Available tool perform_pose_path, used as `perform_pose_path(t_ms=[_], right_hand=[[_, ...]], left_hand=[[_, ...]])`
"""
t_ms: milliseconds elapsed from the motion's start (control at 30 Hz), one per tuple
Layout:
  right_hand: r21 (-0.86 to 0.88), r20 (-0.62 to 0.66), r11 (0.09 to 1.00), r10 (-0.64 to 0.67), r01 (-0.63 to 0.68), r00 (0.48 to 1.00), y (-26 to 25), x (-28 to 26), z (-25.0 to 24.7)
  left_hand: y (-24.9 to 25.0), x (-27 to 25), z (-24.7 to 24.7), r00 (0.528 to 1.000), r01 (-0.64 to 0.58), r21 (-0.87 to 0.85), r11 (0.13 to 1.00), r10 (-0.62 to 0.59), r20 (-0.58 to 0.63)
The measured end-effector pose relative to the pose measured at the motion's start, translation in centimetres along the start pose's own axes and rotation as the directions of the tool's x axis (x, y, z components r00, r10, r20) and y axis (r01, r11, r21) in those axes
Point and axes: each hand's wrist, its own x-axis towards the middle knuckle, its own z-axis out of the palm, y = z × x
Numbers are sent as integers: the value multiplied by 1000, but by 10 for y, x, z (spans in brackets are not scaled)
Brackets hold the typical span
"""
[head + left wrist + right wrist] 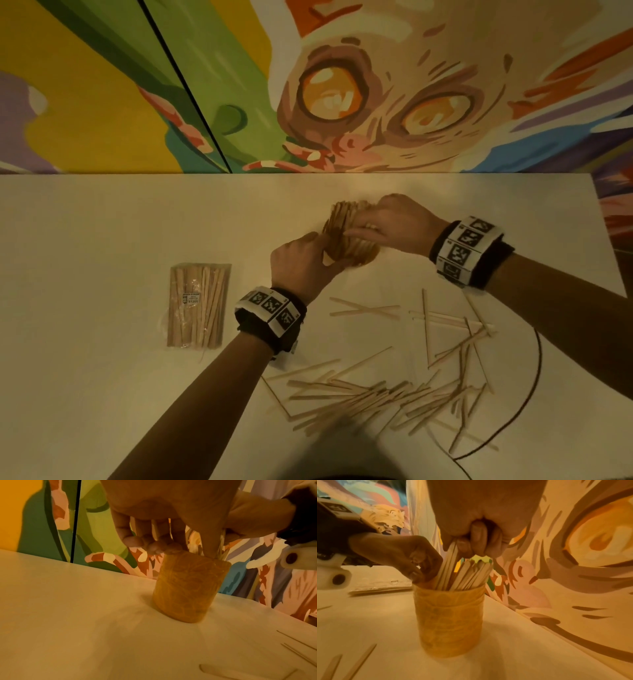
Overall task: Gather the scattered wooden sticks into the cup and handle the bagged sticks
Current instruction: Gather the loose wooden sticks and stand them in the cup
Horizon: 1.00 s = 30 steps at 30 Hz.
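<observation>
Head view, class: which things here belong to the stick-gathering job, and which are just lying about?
Belong:
cup
loose sticks
bag of sticks
left hand
right hand

Lying about:
black cable
table
painted wall

A pale table [102,219] runs right up to the painted wall along its far edge. Standing upright near the middle, a little toward the far edge, is an orange cup [352,251] packed with sticks. Toward the left side lies a clear bag of sticks [198,306], flat on the top. Loose wooden sticks [370,399] sprawl in a criss-crossed heap toward the near edge and off to the right, and a thin dark cable [534,377] curves round them.
</observation>
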Motion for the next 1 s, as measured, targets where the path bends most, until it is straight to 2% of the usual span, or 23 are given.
perform_pose_path(t_ms=[67, 167, 333, 400, 533, 600, 700, 767, 833, 900, 967, 1000], right_hand=[[-77, 46, 995, -63, 67, 997, -2, 0, 6], [-162, 196, 986, -18, 51, 980, -11, 3, 16], [-182, 168, 983, 29, 2, 985, -16, 6, 19], [-157, 128, 987, 61, -40, 990, -20, 3, 15], [-100, 27, 973, 212, -208, 977, -27, -3, -7], [-80, -28, 972, 219, -221, 975, -25, -3, -18], [-65, -169, 976, 193, -207, 966, -30, -18, -33], [36, -277, 976, 216, -214, 936, -32, -34, -40], [142, -320, 965, 257, -222, 912, -37, -58, -43], [202, -237, 944, 305, -260, 923, -48, -89, -35], [198, -17, 927, 329, -319, 944, -65, -127, -12], [188, 117, 911, 350, -367, 929, -75, -149, 5]], left_hand=[[-3, 2, 3, 1000, -1, 13, 1000, 1, 10], [-5, 2, 4, 1000, -16, 6, 1000, 16, 0], [-6, -2, 7, 1000, 1, -4, 1000, -1, -8], [-5, -4, 6, 1000, 24, -11, 1000, -24, 0], [2, -12, -2, 997, 45, -9, 999, -44, 65], [0, -10, -7, 995, 60, -57, 997, -55, 84], [-5, -27, -18, 1000, 14, -151, 988, -12, 16], [-18, -48, -23, 1000, -31, -190, 981, 31, -7], [-39, -76, -25, 996, -80, -189, 979, 86, 21], [-65, -108, -22, 984, -126, -124, 984, 140, 110], [-91, -141, -14, 951, -170, -11, 985, 167, 260], [-102, -157, -8, 930, -202, 31, 979, 181, 321]])
